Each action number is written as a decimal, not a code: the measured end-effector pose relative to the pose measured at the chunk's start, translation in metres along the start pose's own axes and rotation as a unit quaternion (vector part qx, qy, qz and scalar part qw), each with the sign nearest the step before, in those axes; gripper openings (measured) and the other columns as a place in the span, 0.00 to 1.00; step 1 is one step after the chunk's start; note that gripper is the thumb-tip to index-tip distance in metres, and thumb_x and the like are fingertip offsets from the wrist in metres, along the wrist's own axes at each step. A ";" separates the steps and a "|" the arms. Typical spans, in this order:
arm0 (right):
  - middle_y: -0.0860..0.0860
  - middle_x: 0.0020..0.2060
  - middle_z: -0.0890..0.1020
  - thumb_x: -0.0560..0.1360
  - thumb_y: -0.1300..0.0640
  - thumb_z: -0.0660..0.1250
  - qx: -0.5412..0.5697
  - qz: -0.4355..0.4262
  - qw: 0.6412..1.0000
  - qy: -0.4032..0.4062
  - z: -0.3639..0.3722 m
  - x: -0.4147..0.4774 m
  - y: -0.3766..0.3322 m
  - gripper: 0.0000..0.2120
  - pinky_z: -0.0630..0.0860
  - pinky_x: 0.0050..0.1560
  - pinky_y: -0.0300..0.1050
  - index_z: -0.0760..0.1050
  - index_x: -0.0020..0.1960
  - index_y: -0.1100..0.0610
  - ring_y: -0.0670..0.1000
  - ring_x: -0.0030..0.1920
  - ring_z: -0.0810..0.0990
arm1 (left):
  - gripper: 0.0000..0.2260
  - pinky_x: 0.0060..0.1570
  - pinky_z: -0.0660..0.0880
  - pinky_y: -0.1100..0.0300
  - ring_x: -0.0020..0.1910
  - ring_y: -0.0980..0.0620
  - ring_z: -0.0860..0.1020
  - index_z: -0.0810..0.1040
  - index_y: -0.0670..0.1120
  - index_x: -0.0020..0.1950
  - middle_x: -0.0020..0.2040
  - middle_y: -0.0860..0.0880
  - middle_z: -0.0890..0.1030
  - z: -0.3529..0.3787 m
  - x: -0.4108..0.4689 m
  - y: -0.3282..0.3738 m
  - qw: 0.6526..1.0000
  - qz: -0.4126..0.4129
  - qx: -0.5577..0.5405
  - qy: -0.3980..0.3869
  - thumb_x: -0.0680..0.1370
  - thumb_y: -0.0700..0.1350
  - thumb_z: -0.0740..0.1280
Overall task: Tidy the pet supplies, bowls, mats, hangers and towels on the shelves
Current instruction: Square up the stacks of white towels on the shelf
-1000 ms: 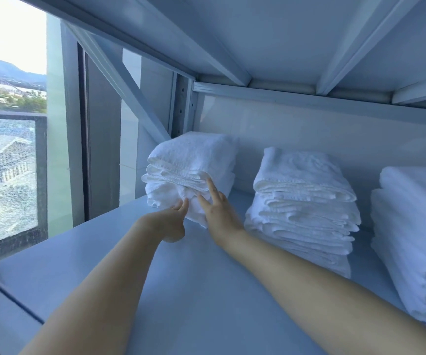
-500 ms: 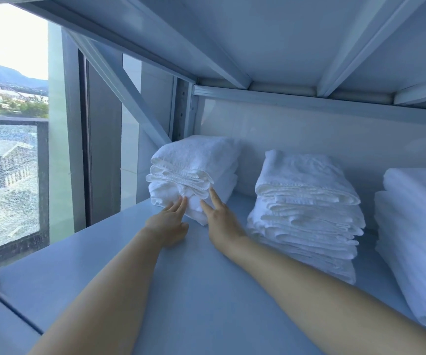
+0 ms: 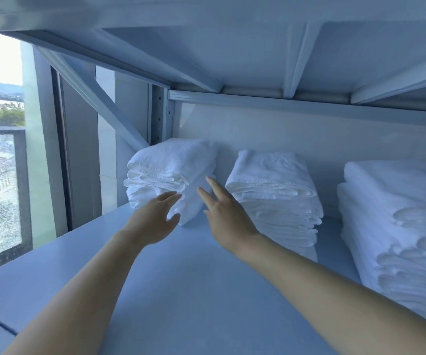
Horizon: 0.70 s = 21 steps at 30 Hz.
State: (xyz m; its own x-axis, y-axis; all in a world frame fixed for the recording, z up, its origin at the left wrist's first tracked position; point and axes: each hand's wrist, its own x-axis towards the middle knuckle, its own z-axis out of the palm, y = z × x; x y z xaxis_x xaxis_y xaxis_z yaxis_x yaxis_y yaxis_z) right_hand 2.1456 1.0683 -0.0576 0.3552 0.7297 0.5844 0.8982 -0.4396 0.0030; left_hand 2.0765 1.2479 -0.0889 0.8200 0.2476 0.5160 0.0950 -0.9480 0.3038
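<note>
- Head view: my left hand (image 3: 155, 217) and right hand (image 3: 228, 219) reach side by side toward the leftmost stack of folded white towels (image 3: 173, 165), which sits at the back left corner of the shelf (image 3: 181, 290); the fingers (image 3: 214, 188) of both hands are straight and spread, gripping nothing; the left ones lie across the stack's lower front and the right ones by its right front corner, though I cannot tell whether either hand actually touches the cloth.
- Same view, further right: a taller middle stack of towels (image 3: 273, 193) stands just beside the first with a gap between them; a third, largest stack (image 3: 396, 219) stands near it at the right edge, cut off by the frame; all three look folded and lined up along the back wall.
- Progress, as I judge it: the towels on this shelf seem nearly done; the left stack sits slightly turned, with one corner poking forward, so squaring it is what remains here; no pet supplies, bowls, mats or hangers show, so I cannot say how those stand.
</note>
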 end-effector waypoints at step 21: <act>0.56 0.72 0.63 0.63 0.53 0.78 -0.136 0.064 0.988 0.023 -0.054 -0.109 0.088 0.39 0.69 0.65 0.55 0.68 0.69 0.61 0.59 0.70 0.65 | 0.34 0.34 0.76 0.58 0.51 0.44 0.79 0.70 0.42 0.62 0.62 0.43 0.73 0.049 -0.003 0.110 0.978 0.159 0.071 0.111 0.62 0.51 0.79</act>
State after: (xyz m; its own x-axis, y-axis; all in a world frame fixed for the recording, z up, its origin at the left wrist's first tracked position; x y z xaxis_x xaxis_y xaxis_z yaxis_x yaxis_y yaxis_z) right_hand 2.1720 0.9218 -0.0773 0.4432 0.6373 0.6304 0.7420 -0.6554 0.1409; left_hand 2.1123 1.1330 -0.0955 0.6792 -0.0426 0.7328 -0.0544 -0.9985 -0.0077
